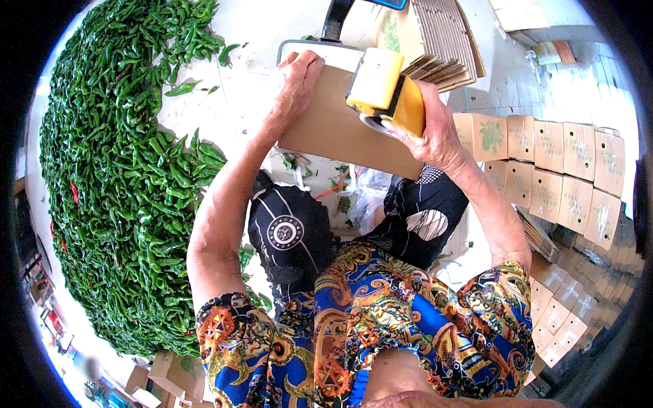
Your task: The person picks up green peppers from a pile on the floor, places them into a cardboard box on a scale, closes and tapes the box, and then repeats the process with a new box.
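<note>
Nearest the camera, two forearms in sleeves patterned blue, orange and gold rise from the lower edge toward a brown cardboard box (340,129) held up in front of the person. The left hand (298,81) lies flat and spread on the box's upper left corner, its grip not closed around anything, only pressing the panel. The right hand (435,136) has its grip wrapped around a yellow tape dispenser (384,92), which sits against the box's upper right edge. Under the box a dark cap (292,231) shows. Across the floor to the left spreads a large heap of green peppers (129,183), reaching the far left edge. At the right, filled cartons (551,163) stand stacked in rows, and beyond the dispenser leans a bundle of flat cardboard sheets (442,41)
</note>
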`<move>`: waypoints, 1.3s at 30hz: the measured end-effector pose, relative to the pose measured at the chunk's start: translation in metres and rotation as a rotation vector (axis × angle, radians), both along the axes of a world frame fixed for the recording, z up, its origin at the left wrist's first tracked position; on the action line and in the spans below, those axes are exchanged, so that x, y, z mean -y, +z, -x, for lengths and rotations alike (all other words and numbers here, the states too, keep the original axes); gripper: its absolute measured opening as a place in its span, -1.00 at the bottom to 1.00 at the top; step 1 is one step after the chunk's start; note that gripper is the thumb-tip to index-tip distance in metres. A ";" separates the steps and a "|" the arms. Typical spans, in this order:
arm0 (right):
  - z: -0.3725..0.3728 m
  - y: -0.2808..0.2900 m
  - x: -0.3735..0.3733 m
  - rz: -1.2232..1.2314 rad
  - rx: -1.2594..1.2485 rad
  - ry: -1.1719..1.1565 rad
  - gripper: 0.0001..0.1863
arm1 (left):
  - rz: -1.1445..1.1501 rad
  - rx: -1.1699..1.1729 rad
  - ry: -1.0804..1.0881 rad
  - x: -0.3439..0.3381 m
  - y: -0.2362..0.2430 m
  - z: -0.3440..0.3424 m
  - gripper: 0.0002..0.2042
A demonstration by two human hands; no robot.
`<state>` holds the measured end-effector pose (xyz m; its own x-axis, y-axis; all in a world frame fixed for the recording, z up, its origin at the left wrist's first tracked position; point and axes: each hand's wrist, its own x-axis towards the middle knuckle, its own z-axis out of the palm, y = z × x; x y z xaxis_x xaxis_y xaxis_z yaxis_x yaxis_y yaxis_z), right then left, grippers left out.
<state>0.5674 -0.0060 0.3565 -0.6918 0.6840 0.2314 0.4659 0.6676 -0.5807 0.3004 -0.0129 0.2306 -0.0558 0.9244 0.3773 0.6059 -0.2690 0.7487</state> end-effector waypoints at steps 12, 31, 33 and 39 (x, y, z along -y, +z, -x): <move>0.006 0.011 0.007 -0.017 0.044 0.012 -0.36 | 0.077 0.086 0.071 0.004 0.013 -0.004 -0.79; -0.003 0.013 0.012 0.005 0.099 -0.032 -0.31 | 0.472 0.886 -0.099 0.053 0.094 -0.023 -0.38; -0.004 0.013 0.013 0.025 0.113 -0.054 -0.31 | 0.574 0.958 -0.112 0.051 0.094 -0.026 -0.40; -0.005 0.011 0.013 0.026 0.122 -0.061 -0.29 | 0.599 0.977 -0.336 0.049 0.095 -0.030 -0.57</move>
<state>0.5727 -0.0186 0.3675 -0.6708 0.7303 0.1291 0.5735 0.6212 -0.5340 0.3301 -0.0616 0.3252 0.1988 0.9621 -0.1865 -0.3240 0.2441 0.9140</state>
